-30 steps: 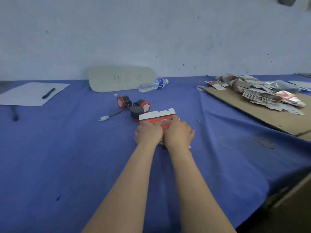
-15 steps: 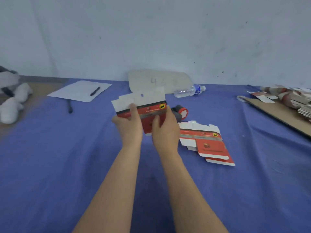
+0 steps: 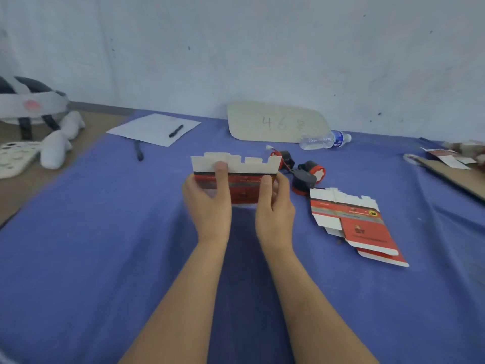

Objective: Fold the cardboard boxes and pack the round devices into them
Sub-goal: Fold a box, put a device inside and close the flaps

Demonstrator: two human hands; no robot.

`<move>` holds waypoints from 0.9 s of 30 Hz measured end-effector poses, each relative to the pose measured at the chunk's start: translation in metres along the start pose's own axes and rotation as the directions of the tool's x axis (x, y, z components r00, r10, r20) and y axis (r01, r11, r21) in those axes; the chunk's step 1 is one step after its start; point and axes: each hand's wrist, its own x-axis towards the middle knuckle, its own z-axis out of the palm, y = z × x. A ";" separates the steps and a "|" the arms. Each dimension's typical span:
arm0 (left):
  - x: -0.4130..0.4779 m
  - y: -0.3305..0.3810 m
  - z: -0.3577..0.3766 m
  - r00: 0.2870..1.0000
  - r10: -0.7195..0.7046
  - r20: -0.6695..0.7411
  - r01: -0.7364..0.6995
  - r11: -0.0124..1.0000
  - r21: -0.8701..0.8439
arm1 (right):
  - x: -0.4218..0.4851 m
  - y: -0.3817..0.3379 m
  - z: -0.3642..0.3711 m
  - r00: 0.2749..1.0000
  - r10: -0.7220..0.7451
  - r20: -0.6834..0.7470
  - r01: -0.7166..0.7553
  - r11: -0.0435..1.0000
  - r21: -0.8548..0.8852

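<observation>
I hold a flat red and white cardboard box [image 3: 242,177] upright above the blue table, white flaps at the top. My left hand [image 3: 208,203] grips its left side, thumb on the front face. My right hand [image 3: 275,208] grips its right side, thumb on the front as well. Behind the box to the right lie black and red round devices [image 3: 304,176] with a thin cable. More flat red and white boxes [image 3: 354,222] lie on the cloth to the right of my hands.
A plastic water bottle [image 3: 324,140] and a beige card [image 3: 275,122] lie at the back. A sheet of paper [image 3: 153,128] with a pen lies back left. A cardboard sheet [image 3: 456,177] with box blanks sits far right. White items [image 3: 56,143] lie on the left.
I lifted one flat box off the table and now hold it upright in both hands. The view swung left, bringing the loose flat boxes into sight on the right.
</observation>
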 end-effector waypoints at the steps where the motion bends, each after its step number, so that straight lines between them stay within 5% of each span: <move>1: 0.000 0.000 -0.001 1.000 -0.014 -0.007 0.014 1.000 -0.008 | -0.001 -0.001 0.000 1.000 -0.014 0.004 0.014 1.000 0.007; 5: 0.002 0.000 -0.005 0.995 -0.097 -0.036 0.097 0.995 -0.005 | -0.003 -0.001 0.003 0.999 -0.042 0.016 0.041 0.999 0.010; 9: -0.001 -0.002 -0.003 1.000 -0.025 -0.002 0.025 0.999 0.027 | 0.000 0.003 0.002 0.999 -0.041 -0.005 0.041 0.999 0.008; 14: -0.005 -0.003 -0.001 0.972 0.047 0.230 -0.043 0.999 -0.019 | 0.004 0.007 0.000 0.999 0.010 0.043 -0.010 1.000 0.003; 18: -0.011 0.001 0.002 0.928 0.004 0.374 0.055 0.987 -0.148 | 0.008 0.006 0.000 0.995 0.005 0.103 -0.010 0.999 0.047; 27: -0.016 -0.001 0.005 0.935 0.073 0.348 -0.073 0.997 -0.011 | 0.015 0.004 -0.005 0.980 0.117 0.160 -0.155 0.955 0.251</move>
